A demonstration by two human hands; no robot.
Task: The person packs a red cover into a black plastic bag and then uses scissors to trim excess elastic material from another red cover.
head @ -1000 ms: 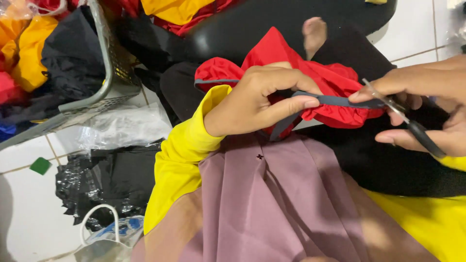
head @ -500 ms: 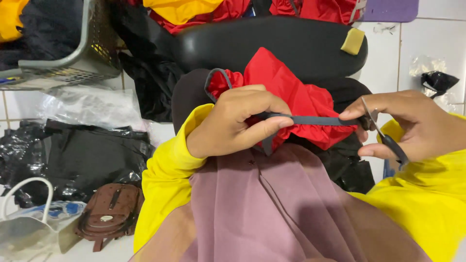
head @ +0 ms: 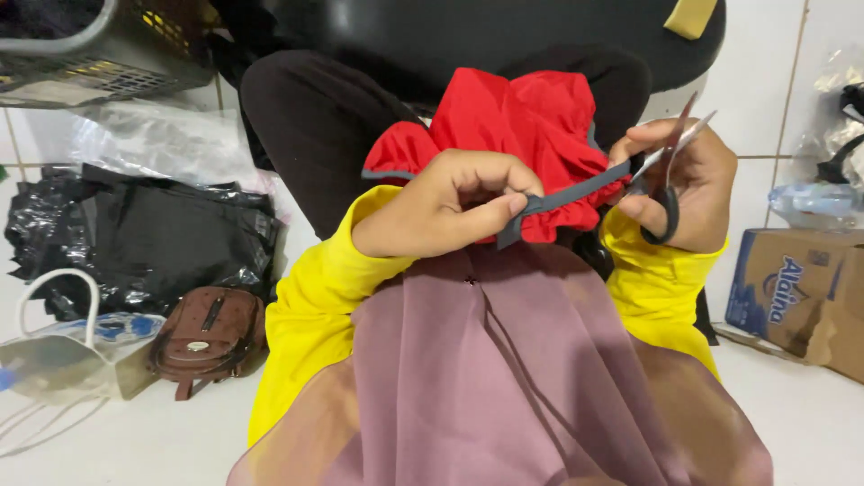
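A bunched red garment (head: 513,121) with grey trim lies on my lap over black trousers. My left hand (head: 450,202) pinches one end of a grey fabric strip (head: 567,193) that runs tight from the garment's edge. My right hand (head: 679,184) grips a pair of scissors (head: 670,162) with black handles, blades pointing up and to the right, close to the strip's far end. Both arms wear yellow sleeves, and a mauve cloth (head: 504,378) hangs below them.
A brown small bag (head: 207,337) and a white-handled clear bag (head: 63,355) lie on the tiled floor at left, beside black plastic (head: 144,234). A grey basket (head: 99,54) sits top left. A cardboard box (head: 796,288) stands at right. A black seat (head: 504,31) is ahead.
My view has dropped toward my lap. My right hand with the scissors has swung closer to the garment, blades now tilted upward. The left hand keeps its pinch on the strip.
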